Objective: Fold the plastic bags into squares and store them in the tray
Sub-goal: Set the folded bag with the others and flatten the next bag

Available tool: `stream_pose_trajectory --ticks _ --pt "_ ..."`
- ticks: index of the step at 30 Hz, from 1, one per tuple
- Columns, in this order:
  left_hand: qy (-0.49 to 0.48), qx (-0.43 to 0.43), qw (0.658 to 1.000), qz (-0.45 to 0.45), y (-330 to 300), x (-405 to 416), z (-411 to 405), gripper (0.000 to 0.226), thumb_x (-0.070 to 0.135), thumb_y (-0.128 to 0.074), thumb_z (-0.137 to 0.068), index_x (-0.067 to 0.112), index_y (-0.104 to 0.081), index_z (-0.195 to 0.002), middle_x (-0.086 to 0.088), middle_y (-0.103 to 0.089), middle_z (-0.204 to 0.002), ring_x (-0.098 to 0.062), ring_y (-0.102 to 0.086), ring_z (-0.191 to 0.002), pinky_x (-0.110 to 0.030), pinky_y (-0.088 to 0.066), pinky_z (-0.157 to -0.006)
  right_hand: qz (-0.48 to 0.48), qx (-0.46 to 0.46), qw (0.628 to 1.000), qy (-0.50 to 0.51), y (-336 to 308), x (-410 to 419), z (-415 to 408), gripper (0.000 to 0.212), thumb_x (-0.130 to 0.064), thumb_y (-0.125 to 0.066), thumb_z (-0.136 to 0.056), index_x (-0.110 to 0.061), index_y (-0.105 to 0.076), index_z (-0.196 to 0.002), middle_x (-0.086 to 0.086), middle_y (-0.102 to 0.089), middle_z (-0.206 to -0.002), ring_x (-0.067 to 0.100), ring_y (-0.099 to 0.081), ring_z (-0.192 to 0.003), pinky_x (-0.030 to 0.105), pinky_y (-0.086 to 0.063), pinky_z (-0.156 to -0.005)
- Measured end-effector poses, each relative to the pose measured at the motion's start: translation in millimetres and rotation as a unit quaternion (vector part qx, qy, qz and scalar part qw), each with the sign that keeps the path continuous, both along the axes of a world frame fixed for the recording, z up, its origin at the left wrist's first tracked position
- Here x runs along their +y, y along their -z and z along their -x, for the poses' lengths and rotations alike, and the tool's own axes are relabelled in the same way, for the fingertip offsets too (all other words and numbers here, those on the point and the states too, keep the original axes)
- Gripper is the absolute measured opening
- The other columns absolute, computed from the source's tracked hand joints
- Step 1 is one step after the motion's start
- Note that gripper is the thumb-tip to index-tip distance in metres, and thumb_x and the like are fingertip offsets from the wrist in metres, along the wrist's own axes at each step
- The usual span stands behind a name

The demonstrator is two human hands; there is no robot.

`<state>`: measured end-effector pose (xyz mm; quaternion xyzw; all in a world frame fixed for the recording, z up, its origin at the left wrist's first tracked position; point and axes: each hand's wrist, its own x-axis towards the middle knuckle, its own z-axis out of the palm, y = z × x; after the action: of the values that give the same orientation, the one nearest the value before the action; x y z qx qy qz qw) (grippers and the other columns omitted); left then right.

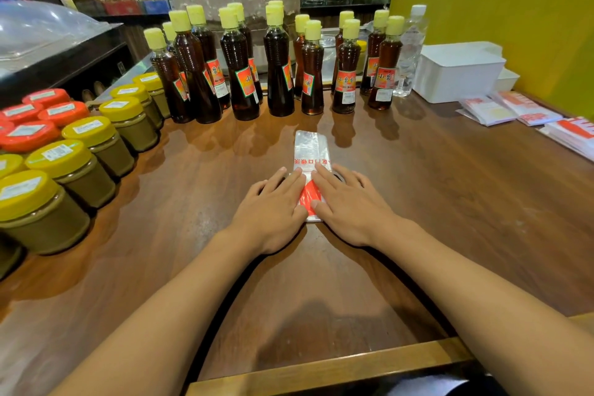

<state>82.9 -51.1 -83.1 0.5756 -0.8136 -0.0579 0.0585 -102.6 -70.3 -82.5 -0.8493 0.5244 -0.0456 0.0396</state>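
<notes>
Both hands (310, 199) press flat a plastic bag (309, 151), lengthwise away from the person.

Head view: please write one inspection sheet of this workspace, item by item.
Surface: brown wooden table, glossy, with reflections.
Job's things: bag folded into a long strip, flat on the table; white tray at far right; more bags stacked in front of the tray.
Clutter: oil bottles in rows behind the bag; jars with yellow and orange lids at left; water bottle beside the tray.
Grippers: left hand and right hand press flat on the bag's near end, fingers straight.
Cables: nothing seen.
Surroundings: shop shelves behind; yellow wall with printed characters at right.
</notes>
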Motion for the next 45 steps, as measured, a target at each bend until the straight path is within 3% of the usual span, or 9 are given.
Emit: stream_pose_trajectory --ticks 6,12,20,27,30,34,39,42,45 --pt "0.006 -0.039 0.999 -0.030 0.7 -12.1 -18.6 0.074 0.066 -0.017 -0.100 0.029 0.003 -0.162 0.013 0.008 -0.168 -0.007 0.015 -0.153 -0.040 0.002 -0.125 -0.050 0.024 0.998 -0.032 -7.8 -7.4 13.0 0.080 -0.072 -0.020 -0.097 -0.030 -0.003 -0.161 -0.011 0.003 -0.168 0.009 0.004 -0.154 0.047 -0.003 -0.126" --pt "0.033 -0.026 0.997 -0.059 -1.7 -18.5 -27.4 0.090 0.080 -0.023 -0.091 0.032 0.004 -0.161 0.018 0.010 -0.167 -0.005 0.014 -0.152 -0.038 0.004 -0.125 -0.095 0.030 0.993 -0.056 -15.2 -12.4 25.6 0.098 -0.084 -0.031 -0.084 -0.031 0.000 -0.161 -0.013 0.005 -0.168 0.006 0.007 -0.153 0.042 0.003 -0.126" --pt "0.037 0.029 0.992 -0.121 -7.1 -26.3 -32.2 0.096 0.077 -0.043 -0.087 0.033 -0.002 -0.162 0.015 0.001 -0.168 -0.007 0.008 -0.154 -0.039 0.007 -0.124 -0.190 -0.008 0.981 -0.048 -24.8 -21.6 35.6 0.105 -0.078 -0.047 -0.075 -0.035 -0.005 -0.161 -0.013 0.002 -0.168 0.011 0.008 -0.154 0.042 0.010 -0.123" --pt "0.046 0.041 0.990 -0.126 -4.9 -25.5 -35.9 0.113 0.087 -0.052 -0.074 0.036 0.000 -0.161 0.015 0.002 -0.168 -0.009 0.008 -0.154 -0.040 0.008 -0.124 -0.184 -0.023 0.982 -0.048 -19.5 -19.8 38.6 0.105 -0.078 -0.055 -0.081 -0.036 0.000 -0.160 -0.013 0.005 -0.168 0.007 0.010 -0.153 0.040 0.012 -0.123" --pt "0.049 0.075 0.993 -0.074 0.1 -20.3 -37.1 0.104 0.087 -0.049 -0.076 0.039 -0.009 -0.159 0.015 -0.010 -0.168 -0.009 -0.002 -0.155 -0.043 0.001 -0.126 -0.135 -0.049 0.989 -0.038 -11.0 -15.5 39.9 0.102 -0.079 -0.053 -0.083 -0.035 -0.002 -0.160 -0.009 -0.005 -0.168 0.010 0.002 -0.154 0.041 0.004 -0.125" --pt "0.066 0.100 0.993 -0.001 -1.0 -15.2 -35.2 0.088 0.086 -0.038 -0.083 0.040 -0.022 -0.157 0.015 -0.028 -0.163 -0.010 -0.018 -0.152 -0.040 -0.014 -0.123 -0.084 -0.070 0.994 -0.026 -9.4 -11.6 36.7 0.096 -0.084 -0.043 -0.084 -0.034 -0.011 -0.160 -0.002 -0.020 -0.165 0.020 -0.015 -0.151 0.044 -0.020 -0.123" --pt "0.040 0.132 0.990 -0.001 -4.3 -14.9 -32.6 0.087 0.082 -0.019 -0.084 0.034 -0.035 -0.155 0.011 -0.040 -0.157 -0.009 -0.030 -0.147 -0.039 -0.022 -0.120 -0.102 -0.097 0.989 -0.036 -10.9 -11.6 30.3 0.104 -0.086 -0.045 -0.077 -0.034 -0.009 -0.159 -0.005 -0.024 -0.164 0.020 -0.022 -0.149 0.046 -0.020 -0.121" --pt "0.046 0.198 0.979 0.017 -6.7 -14.7 -30.1 0.065 0.072 -0.024 -0.095 0.037 -0.050 -0.144 0.014 -0.058 -0.141 -0.005 -0.051 -0.128 -0.040 -0.040 -0.108 -0.088 -0.125 0.987 -0.040 -8.9 -8.9 27.0 0.101 -0.067 -0.066 -0.082 -0.034 -0.010 -0.159 -0.005 -0.028 -0.163 0.018 -0.025 -0.147 0.044 -0.022 -0.121" --pt "0.043 0.220 0.974 0.027 -6.1 -16.2 -29.7 0.054 0.068 -0.027 -0.099 0.040 -0.050 -0.140 0.020 -0.061 -0.132 0.000 -0.057 -0.115 -0.041 -0.048 -0.099 -0.015 -0.178 0.984 -0.020 -9.3 -15.0 24.1 0.067 -0.044 -0.068 -0.092 -0.030 -0.041 -0.152 -0.005 -0.053 -0.148 0.016 -0.049 -0.132 0.036 -0.042 -0.105"
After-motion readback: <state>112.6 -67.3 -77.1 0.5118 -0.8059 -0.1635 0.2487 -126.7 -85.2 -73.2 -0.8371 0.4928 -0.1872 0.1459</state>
